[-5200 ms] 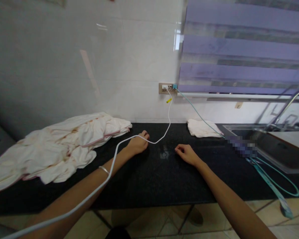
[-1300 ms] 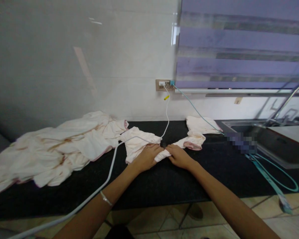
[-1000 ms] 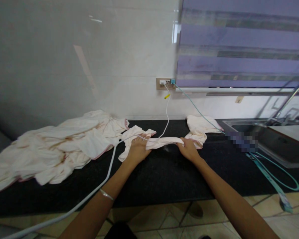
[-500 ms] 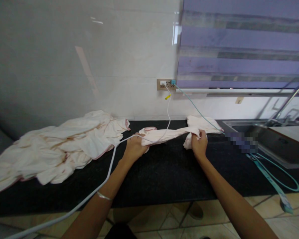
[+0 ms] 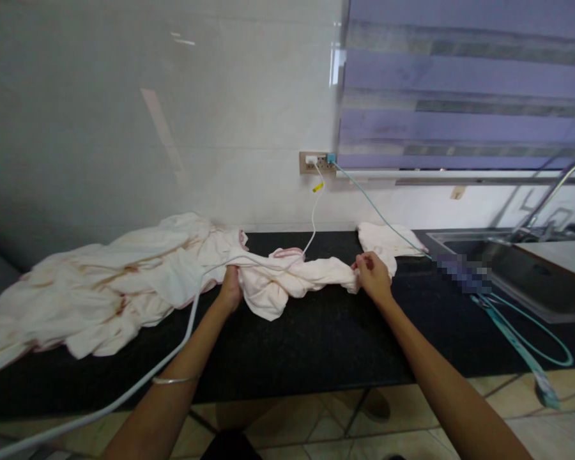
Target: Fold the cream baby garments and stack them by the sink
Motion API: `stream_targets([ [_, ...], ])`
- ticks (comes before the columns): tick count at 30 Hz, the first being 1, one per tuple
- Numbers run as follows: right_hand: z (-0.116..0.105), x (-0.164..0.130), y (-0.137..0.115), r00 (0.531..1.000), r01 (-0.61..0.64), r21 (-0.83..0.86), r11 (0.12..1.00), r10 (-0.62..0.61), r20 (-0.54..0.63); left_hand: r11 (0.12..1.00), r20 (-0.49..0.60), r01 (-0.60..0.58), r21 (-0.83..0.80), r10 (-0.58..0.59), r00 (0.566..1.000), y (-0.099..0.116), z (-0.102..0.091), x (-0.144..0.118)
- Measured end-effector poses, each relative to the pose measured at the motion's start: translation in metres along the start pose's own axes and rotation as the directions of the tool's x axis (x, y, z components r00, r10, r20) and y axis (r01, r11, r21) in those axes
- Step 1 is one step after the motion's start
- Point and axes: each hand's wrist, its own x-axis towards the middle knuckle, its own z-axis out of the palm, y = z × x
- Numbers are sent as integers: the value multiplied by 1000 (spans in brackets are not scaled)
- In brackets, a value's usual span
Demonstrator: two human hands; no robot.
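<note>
A cream cloth (image 5: 271, 291) with a pinkish edge stretches between my two hands, low over the black counter. My left hand (image 5: 230, 289) is closed on its left end, its fingers partly hidden behind the fabric. At the cloth's right end my right hand (image 5: 374, 276) pinches it between thumb and fingers. A thick white cable (image 5: 186, 332) runs over my left forearm and lies across the cloth. Left of my left hand spreads a large heap of stained cream cloth (image 5: 124, 281). Just beyond my right hand lies a folded cream cloth (image 5: 388, 236).
The white cable goes up to a wall outlet (image 5: 317, 163), where a teal cable (image 5: 374, 204) is plugged in too. At the right, a steel sink (image 5: 517, 275) is set into the black counter (image 5: 316, 358). A teal strap (image 5: 517, 351) hangs over the front edge.
My left hand has moved left and the cloth has spread, with a flap now hanging toward me. My right hand has shifted slightly left and down. The cable on the cloth moved left.
</note>
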Motion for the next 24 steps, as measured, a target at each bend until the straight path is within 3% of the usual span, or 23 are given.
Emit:
stream_targets([
  [3, 3, -3, 1, 985, 58, -81, 995, -44, 164, 982, 222, -98, 162, 61, 973, 9, -9, -7],
  [6, 5, -5, 7, 952, 213, -212, 954, -154, 266, 851, 525, -311, 423, 50, 850, 29, 1, -23],
  [9, 6, -4, 13, 921, 304, -224, 926, -225, 319, 559, 758, -610, 562, -53, 650, 48, 29, -53],
  [11, 6, -3, 14, 906, 337, -190, 922, -262, 333, 402, 868, -780, 479, -87, 488, 57, 51, -80],
  [14, 7, -3, 11, 886, 374, -156, 914, -303, 350, 293, 965, -924, 245, -171, 201, 68, 80, -123],
  [15, 7, -4, 8, 881, 387, -154, 909, -315, 352, 273, 970, -941, 201, -191, 152, 71, 88, -136],
  [16, 8, -5, 4, 878, 402, -153, 903, -331, 346, 266, 971, -946, 183, -202, 131, 75, 96, -150],
  [19, 10, -11, -10, 852, 468, -117, 876, -412, 324, 327, 976, -927, 182, -174, 131, 87, 116, -189],
  [21, 12, -17, -19, 806, 504, -31, 863, -457, 377, 393, 990, -911, 126, -103, 93, 91, 129, -217],
  [22, 13, -21, -23, 773, 507, 24, 861, -467, 429, 419, 998, -907, 48, -47, 31, 91, 135, -231],
  [24, 15, -27, -29, 690, 489, 113, 865, -463, 556, 489, 989, -861, -142, 38, -141, 90, 146, -253],
])
